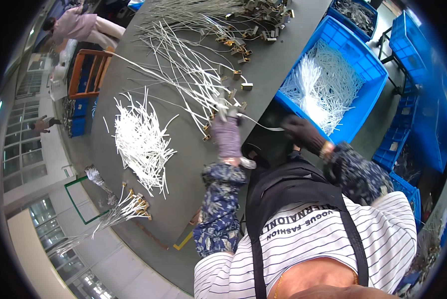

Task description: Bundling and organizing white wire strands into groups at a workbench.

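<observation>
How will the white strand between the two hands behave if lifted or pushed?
Likely flexible: the white strand bows in a smooth curve between the left hand and right hand. Probably light, since it looks so thin. Pushed end-on, it may buckle rather than stay straight, given that slenderness and existing bend.

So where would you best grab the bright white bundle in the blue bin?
Probably the bundle by its narrow waist, coming from above: it lies atop looser strands, flares toward both ends, and the bin walls it in.
</observation>
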A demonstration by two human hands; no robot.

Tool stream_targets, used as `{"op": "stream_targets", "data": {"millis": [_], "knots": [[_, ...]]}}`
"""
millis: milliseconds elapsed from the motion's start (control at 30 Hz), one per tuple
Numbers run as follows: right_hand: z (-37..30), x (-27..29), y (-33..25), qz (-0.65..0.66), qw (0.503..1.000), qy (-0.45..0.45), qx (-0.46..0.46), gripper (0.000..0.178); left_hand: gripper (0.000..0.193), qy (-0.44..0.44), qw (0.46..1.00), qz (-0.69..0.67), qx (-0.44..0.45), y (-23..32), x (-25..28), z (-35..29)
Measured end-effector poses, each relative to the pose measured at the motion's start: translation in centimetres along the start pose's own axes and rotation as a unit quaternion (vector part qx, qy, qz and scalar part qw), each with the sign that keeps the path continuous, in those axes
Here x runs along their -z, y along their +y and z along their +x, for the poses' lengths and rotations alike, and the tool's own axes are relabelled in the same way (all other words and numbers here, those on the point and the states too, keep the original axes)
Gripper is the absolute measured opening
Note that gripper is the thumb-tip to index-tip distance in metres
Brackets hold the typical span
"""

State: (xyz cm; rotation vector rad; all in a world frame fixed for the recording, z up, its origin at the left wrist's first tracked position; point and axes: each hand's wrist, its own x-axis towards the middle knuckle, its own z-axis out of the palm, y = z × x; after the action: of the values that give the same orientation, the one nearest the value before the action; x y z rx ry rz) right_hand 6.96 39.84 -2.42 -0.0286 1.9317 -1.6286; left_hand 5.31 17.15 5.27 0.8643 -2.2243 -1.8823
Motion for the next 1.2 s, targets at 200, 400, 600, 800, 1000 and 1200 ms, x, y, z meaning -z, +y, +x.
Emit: {"op": "stream_targets", "data": {"millis": [200, 400, 600, 800, 1000, 1200], "knots": [[8.3, -7.7, -7.7, -0.102, 0.904, 0.012, 0.414, 0.032, 0.018, -0.025, 0.991, -0.122, -0.049, -0.9, 1.2, 2.9], [7.0, -8.0, -10.1, 0.152, 0.976, -0.078, -0.135, 0.020, 0.030, -0.263, 0.877, -0.402, 0.012, -0.7, 8.4, 9.4], [4.3, -7.2, -6.8, 0.230, 0.963, -0.064, -0.124, 0.022, 0.028, -0.039, 0.952, -0.292, 0.078, 0.3, 7.6, 8.7], [5.1, -6.8, -3.6, -0.047, 0.981, -0.057, 0.181, 0.016, 0.030, -0.032, 0.991, -0.119, 0.057, -1.6, 4.4, 5.5], [6.5, -8.3, -4.6, -0.154, 0.916, 0.035, 0.368, 0.055, 0.016, -0.068, 0.987, -0.146, 0.024, -2.0, 1.2, 0.7], [7.1, -7.6, -5.8, -0.183, 0.901, -0.023, 0.393, 0.059, 0.019, -0.059, 0.990, -0.129, 0.028, -0.6, 1.7, 1.5]]}}
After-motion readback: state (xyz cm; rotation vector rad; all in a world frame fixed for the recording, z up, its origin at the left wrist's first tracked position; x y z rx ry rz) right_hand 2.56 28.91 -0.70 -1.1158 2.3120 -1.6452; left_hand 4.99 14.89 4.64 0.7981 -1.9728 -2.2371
